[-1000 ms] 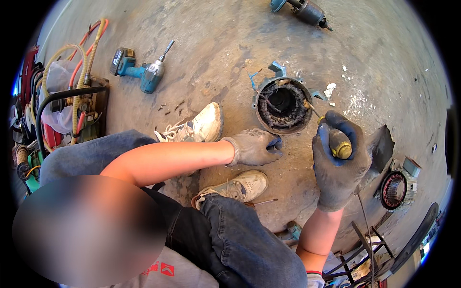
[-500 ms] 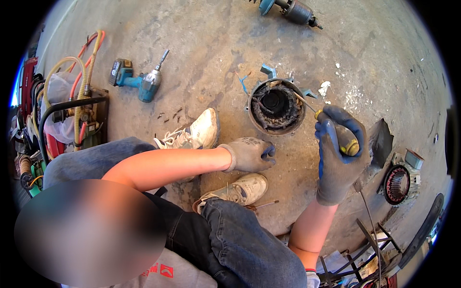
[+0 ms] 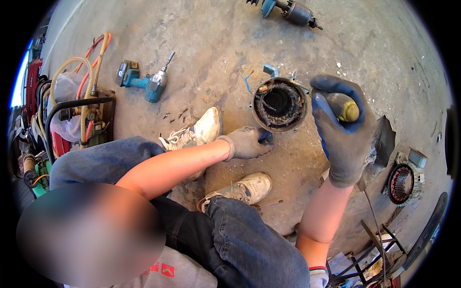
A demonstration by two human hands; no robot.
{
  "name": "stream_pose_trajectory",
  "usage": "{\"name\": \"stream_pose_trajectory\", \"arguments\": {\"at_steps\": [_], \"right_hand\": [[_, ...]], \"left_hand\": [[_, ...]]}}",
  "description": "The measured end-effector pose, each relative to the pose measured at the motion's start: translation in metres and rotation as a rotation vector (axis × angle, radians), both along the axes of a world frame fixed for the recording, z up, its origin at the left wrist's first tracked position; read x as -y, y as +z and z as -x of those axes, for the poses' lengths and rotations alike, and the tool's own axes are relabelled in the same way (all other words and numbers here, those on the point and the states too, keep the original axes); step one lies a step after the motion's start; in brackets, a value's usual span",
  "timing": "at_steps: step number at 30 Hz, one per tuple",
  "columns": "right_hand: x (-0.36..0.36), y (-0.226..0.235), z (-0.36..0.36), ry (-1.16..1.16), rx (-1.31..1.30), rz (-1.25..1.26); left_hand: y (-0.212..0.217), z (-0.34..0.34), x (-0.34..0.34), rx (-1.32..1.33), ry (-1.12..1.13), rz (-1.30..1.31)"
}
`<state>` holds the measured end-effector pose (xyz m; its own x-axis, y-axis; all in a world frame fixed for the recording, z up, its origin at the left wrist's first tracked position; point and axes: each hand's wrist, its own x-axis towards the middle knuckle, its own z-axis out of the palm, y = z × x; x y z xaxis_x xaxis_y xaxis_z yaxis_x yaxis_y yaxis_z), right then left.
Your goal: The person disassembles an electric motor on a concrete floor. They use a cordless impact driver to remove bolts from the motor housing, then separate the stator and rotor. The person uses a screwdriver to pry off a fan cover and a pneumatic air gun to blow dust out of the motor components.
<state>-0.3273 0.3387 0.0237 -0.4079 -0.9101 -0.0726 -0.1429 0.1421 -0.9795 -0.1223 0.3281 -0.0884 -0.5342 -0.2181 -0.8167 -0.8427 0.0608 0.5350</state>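
A round motor housing (image 3: 303,120) stands on the concrete with its mouth up, showing dark, frayed windings (image 3: 263,111) around a deep hollow. In my gloved right hand (image 3: 346,137) is a screwdriver (image 3: 345,106) with a dark and yellow handle. Its shaft points left to the housing's upper right rim; my fingers partly cover the shaft, and whether the tip touches is unclear. Just off the housing's lower left side, my gloved left hand (image 3: 247,144) is curled closed. Anything inside those fingers is hidden.
A teal cordless impact driver (image 3: 144,84) lies left, with several bolts (image 3: 175,115) near my shoe. A rotor (image 3: 298,13) lies at the far side. Another motor part (image 3: 401,184) and a metal frame (image 3: 370,240) are on the right. Hoses and a machine (image 3: 81,113) stand left.
My right hand has moved slightly forward, with the screwdriver handle nearer the housing and its shaft flatter. The left hand stays curled in nearly the same place. The view has shifted slightly.
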Motion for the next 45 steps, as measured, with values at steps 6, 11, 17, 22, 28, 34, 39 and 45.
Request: {"name": "stream_pose_trajectory", "arguments": {"at_steps": [6,11,17,22,28,34,39,45], "right_hand": [[-0.096,0.025,-0.019,-0.399,0.332,-0.010],[-0.141,-0.076,-0.074,-0.453,0.873,-0.472],[-0.134,-0.146,-0.087,-0.203,0.135,-0.565],[-0.070,-0.179,-0.066,-0.125,-0.288,-0.064],[-0.059,-0.168,-0.068,-0.208,-0.048,-0.019],[-0.091,-0.061,-0.067,-0.284,0.036,-0.074],[-0.145,0.023,-0.032,-0.474,0.287,-0.208],[-0.238,0.083,0.059,-0.694,0.155,-0.129]], "left_hand": [[0.002,-0.040,0.062,-0.022,0.535,-0.502],[-0.011,-0.046,0.115,-0.142,0.893,-0.271],[-0.063,0.004,0.128,-0.724,0.665,-0.218],[-0.103,0.028,0.116,-0.697,0.933,-0.383],[-0.070,0.045,0.107,-0.722,1.110,-0.469],[0.070,0.074,0.081,-0.681,0.945,-0.232],[0.116,0.113,0.048,-0.798,0.841,-0.338],[0.130,0.171,-0.059,-0.816,0.625,-0.482]]}}
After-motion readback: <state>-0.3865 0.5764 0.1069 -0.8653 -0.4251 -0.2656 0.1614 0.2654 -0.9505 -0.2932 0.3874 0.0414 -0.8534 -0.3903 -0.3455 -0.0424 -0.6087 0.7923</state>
